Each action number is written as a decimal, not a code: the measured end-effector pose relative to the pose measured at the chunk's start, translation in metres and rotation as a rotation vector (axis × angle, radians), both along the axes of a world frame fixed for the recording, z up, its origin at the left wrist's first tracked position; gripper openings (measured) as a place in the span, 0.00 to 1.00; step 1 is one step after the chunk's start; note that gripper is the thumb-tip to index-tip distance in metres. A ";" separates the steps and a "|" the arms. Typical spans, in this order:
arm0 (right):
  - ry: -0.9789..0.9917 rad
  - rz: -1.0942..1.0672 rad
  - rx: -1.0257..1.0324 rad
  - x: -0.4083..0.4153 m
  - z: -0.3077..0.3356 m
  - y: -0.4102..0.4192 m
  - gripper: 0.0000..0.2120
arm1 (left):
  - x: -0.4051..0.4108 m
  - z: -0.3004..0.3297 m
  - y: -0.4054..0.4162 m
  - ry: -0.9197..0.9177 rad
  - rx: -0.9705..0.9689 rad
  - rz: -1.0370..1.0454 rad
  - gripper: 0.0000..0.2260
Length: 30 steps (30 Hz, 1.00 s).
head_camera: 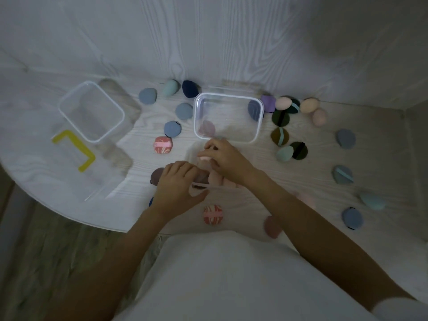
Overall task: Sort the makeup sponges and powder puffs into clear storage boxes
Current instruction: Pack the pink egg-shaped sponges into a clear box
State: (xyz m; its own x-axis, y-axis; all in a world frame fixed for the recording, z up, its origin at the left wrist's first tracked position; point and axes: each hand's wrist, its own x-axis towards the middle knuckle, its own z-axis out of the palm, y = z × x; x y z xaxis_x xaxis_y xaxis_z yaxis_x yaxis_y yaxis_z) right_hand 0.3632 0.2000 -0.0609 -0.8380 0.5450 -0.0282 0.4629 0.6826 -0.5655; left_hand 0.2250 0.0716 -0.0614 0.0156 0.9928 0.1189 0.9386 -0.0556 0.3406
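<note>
Probably soft and featherlight: right hand point(222, 156) pinching pale pink sponge point(203, 158) near table's front edge, left hand point(179, 184) curled round brownish sponge point(157, 175).

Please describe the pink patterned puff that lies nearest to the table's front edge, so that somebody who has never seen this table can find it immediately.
Start from the clear storage box in the middle of the table and come toward the person, past both hands. Just beyond the left hand, near the table's front edge, lies the pink patterned puff. Its twin lies farther back, left of the box.
</note>
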 end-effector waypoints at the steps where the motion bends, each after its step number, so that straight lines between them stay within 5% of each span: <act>1: -0.046 -0.003 0.019 -0.003 0.002 -0.002 0.17 | -0.006 -0.002 -0.003 0.017 -0.009 0.030 0.22; 6: -0.297 -0.008 0.005 -0.025 0.007 -0.020 0.09 | -0.020 -0.010 -0.004 0.004 -0.044 0.085 0.28; 10: -0.224 -0.039 0.190 -0.021 -0.005 -0.038 0.09 | -0.019 -0.015 0.000 -0.002 -0.018 0.048 0.27; 18: 0.067 -0.247 -0.214 0.013 0.003 -0.039 0.09 | -0.014 -0.018 0.012 0.140 -0.048 -0.129 0.22; 24: 0.192 -0.501 0.034 0.072 0.007 -0.046 0.09 | -0.007 -0.017 0.014 0.142 -0.107 -0.197 0.23; 30: -0.017 -0.884 0.129 0.153 -0.010 -0.064 0.14 | 0.014 -0.018 0.013 0.021 -0.151 -0.238 0.20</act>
State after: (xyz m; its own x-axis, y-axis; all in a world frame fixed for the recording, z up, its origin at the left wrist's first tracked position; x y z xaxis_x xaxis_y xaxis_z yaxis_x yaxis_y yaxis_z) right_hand 0.5162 0.1363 -0.0707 -0.1103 0.9915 0.0692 0.8576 0.1301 -0.4976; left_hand 0.2388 0.0851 -0.0790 0.2516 0.9673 -0.0332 0.9121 -0.2255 0.3424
